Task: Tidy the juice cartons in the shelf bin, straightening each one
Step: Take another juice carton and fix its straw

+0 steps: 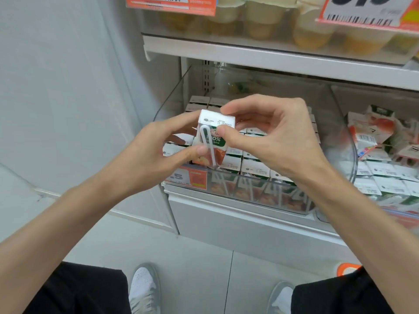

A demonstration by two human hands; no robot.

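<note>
White shelving over grey floor tiles forms the backdrop. 1 juice carton is clamped between 2 hands. Left hand: thumb is pressed on the front face, fingers are wrapped behind the carton's left side. Right hand: thumb is set on the front upper edge, index on the top. The carton is a glossy card box w/ white top and 1 wrapped straw on its front; it is held upright above the front-left of the clear plastic bin. Both wrists are bent inward; forearms converge from below. Matching cartons are packed upright in rows; qty cannot be counted. 1 orange price tag is fixed to the bin's front wall. A 2nd bin is just beside it, at right.
</note>
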